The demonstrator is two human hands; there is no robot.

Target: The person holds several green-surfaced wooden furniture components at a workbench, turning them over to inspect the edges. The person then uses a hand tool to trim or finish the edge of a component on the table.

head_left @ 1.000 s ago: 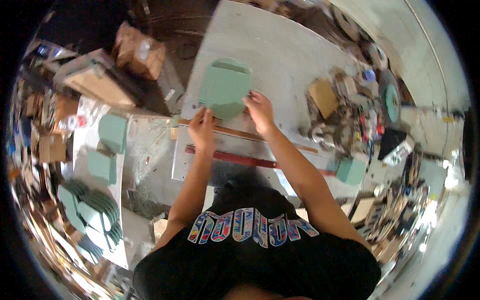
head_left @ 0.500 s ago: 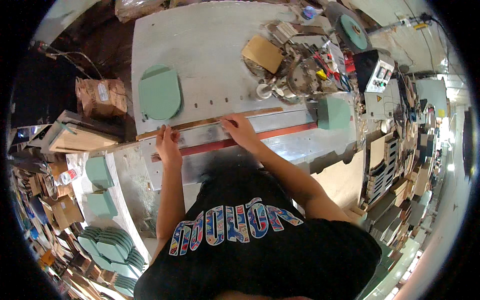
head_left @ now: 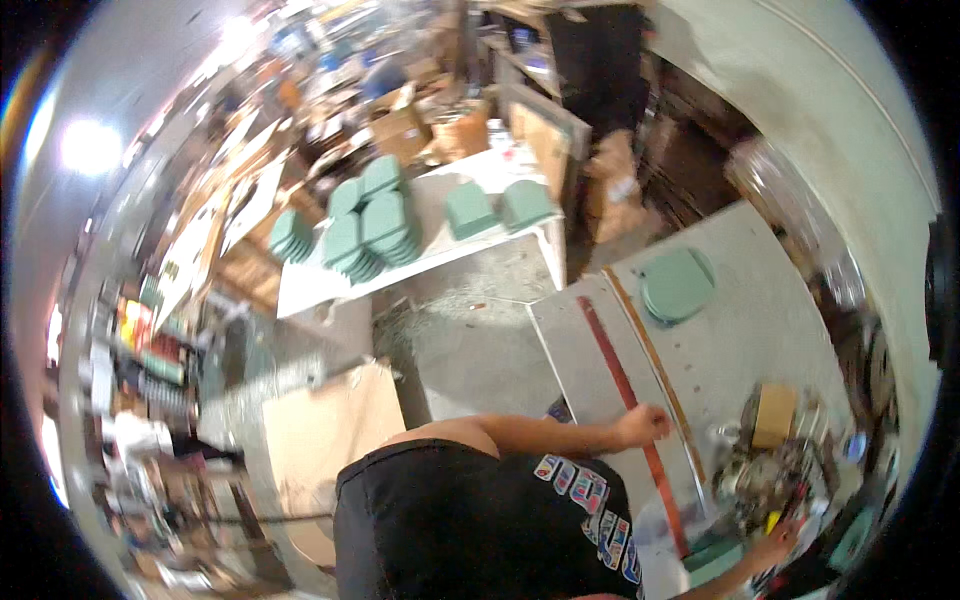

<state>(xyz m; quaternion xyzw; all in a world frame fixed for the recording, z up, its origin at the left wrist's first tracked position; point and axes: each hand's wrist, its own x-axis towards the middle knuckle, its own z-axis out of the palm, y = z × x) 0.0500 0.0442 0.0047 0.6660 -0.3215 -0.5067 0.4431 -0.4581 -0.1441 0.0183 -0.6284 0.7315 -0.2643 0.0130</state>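
Note:
My left hand [head_left: 645, 425] is over the metal-topped bench by a red strip [head_left: 612, 355], its fingers curled in. Whether it holds anything is hidden. Beyond it runs a thin brown wooden strip [head_left: 640, 325]. My right hand [head_left: 775, 548] reaches to the cluttered hand tools at the bench's lower right; its fingers are blurred, so its grip cannot be made out. A stack of rounded light-green panels [head_left: 678, 285] lies on the pale worktop [head_left: 765, 300]. Another light-green piece [head_left: 712, 562] sits by the lower end of the red strip.
A white side table [head_left: 425, 250] bears several stacks of light-green panels [head_left: 385, 225] and two separate green pieces [head_left: 470, 208]. A tan board [head_left: 335, 425] is beside me. Cardboard boxes [head_left: 400, 130] and a wrapped brown package [head_left: 613, 190] stand behind the table.
My view has swung left, bringing the side table towards the middle. My hands have moved off the wooden strip and apart; the right one has gone across to the tools.

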